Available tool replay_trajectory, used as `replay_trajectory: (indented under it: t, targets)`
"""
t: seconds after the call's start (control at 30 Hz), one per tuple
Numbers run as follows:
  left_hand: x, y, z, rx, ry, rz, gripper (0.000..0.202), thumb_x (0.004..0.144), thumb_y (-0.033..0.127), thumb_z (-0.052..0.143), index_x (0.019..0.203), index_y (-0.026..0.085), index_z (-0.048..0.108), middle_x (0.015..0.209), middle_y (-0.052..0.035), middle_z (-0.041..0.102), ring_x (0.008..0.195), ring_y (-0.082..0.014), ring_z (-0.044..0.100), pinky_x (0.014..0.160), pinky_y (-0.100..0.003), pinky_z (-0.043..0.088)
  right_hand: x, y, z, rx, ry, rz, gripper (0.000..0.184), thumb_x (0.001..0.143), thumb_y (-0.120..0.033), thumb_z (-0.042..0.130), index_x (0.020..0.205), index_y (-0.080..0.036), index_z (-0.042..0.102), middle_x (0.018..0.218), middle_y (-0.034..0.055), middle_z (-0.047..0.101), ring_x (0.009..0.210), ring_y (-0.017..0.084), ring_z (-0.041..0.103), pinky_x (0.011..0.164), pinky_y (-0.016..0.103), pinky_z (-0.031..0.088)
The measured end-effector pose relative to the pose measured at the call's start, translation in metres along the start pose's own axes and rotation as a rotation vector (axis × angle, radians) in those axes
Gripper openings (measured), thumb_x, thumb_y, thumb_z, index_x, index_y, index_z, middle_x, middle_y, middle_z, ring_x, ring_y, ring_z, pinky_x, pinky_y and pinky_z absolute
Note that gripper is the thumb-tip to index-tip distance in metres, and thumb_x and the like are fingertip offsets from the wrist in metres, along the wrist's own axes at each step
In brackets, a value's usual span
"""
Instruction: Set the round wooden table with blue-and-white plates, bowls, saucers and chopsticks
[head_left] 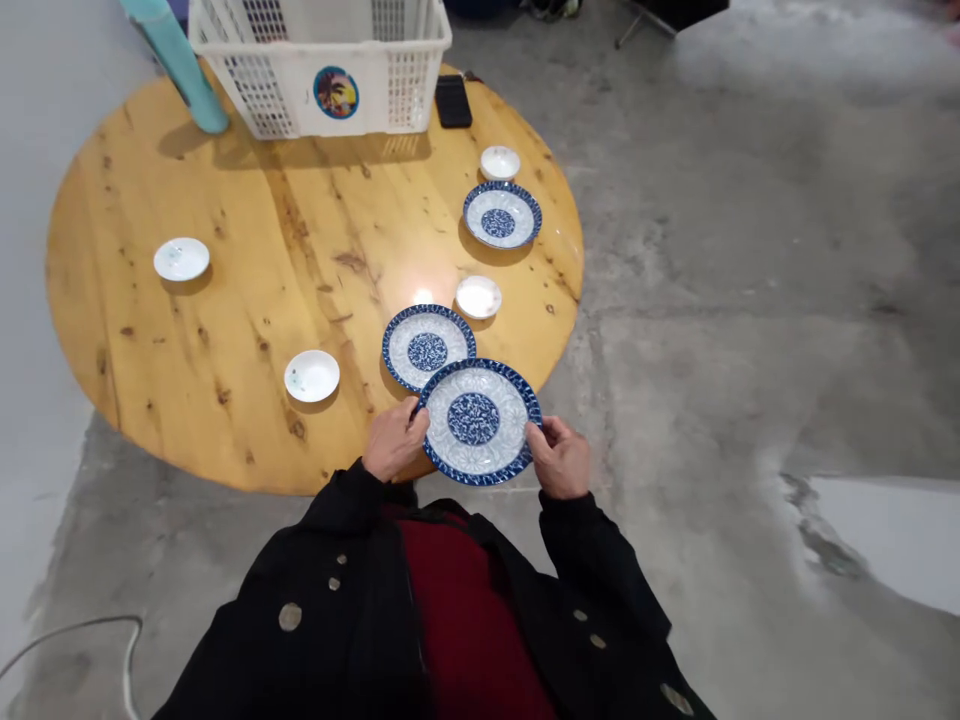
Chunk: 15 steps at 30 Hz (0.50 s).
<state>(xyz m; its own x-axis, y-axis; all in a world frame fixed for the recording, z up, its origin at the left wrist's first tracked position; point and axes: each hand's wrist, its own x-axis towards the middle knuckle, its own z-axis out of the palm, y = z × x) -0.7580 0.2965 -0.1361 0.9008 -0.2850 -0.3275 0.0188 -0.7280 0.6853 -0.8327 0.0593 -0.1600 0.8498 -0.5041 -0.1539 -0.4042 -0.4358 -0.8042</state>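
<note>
Between my two hands is a blue-and-white patterned plate (480, 418), held up in front of my body near the table edge. My left hand (395, 440) grips its left rim, thumb on top. The opposite rim is pinched by my right hand (561, 456), with the fingers partly hidden beneath. Just beyond, a second blue-and-white plate (427, 348) lies on the table, its near edge covered by the held one. A small white dish (478, 297) sits behind that plate, and another white dish (312, 377) lies to the left of my hands.
The round wooden table (247, 330) also bears a third patterned plate (501, 215), a white dish (500, 162) behind it, and one at left (181, 260). At the back stand a white plastic basket (390, 85), a teal bottle (184, 75) and a black phone (453, 102).
</note>
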Motion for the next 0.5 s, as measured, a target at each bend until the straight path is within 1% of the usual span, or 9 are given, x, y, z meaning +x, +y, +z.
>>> replay_trajectory:
  t: [0.1, 0.23, 0.37, 0.5]
  targets:
    - [0.02, -0.005, -0.013, 0.038, 0.08, -0.02, 0.027, 0.092, 0.03, 0.04, 0.067, 0.022, 0.039, 0.068, -0.001, 0.05, 0.068, -0.0165, 0.049, 0.065, -0.028, 0.032, 0.032, -0.013, 0.018, -0.004, -0.028, -0.039, 0.032, 0.075, -0.049, 0.055, 0.075, -0.017, 0.061, 0.068, 0.004, 0.064, 0.063, 0.018, 0.058, 0.064, 0.03, 0.046]
    - [0.04, -0.009, -0.022, 0.07, 0.151, -0.057, 0.028, 0.091, 0.029, 0.042, 0.064, 0.021, 0.039, 0.07, -0.0027, 0.052, 0.071, -0.0168, 0.049, 0.065, -0.029, 0.031, 0.065, -0.028, 0.034, -0.078, -0.044, -0.114, 0.028, 0.075, -0.045, 0.053, 0.07, -0.018, 0.059, 0.062, 0.0017, 0.059, 0.059, 0.017, 0.055, 0.061, 0.029, 0.043]
    - [0.055, -0.012, -0.024, 0.065, 0.212, -0.107, 0.024, 0.09, 0.026, 0.043, 0.066, 0.02, 0.046, 0.072, -0.0035, 0.056, 0.072, -0.017, 0.051, 0.065, -0.029, 0.031, 0.094, -0.041, 0.047, -0.161, -0.093, -0.185, 0.027, 0.076, -0.043, 0.052, 0.071, -0.018, 0.061, 0.061, 0.0019, 0.059, 0.06, 0.017, 0.055, 0.063, 0.029, 0.043]
    - [0.067, -0.015, -0.02, 0.03, 0.277, -0.198, 0.019, 0.088, 0.023, 0.045, 0.074, 0.018, 0.056, 0.077, -0.0047, 0.061, 0.076, -0.0183, 0.054, 0.067, -0.029, 0.034, 0.12, -0.045, 0.057, -0.224, -0.172, -0.255, 0.028, 0.078, -0.041, 0.05, 0.072, -0.017, 0.064, 0.061, 0.0031, 0.061, 0.061, 0.018, 0.056, 0.064, 0.03, 0.043]
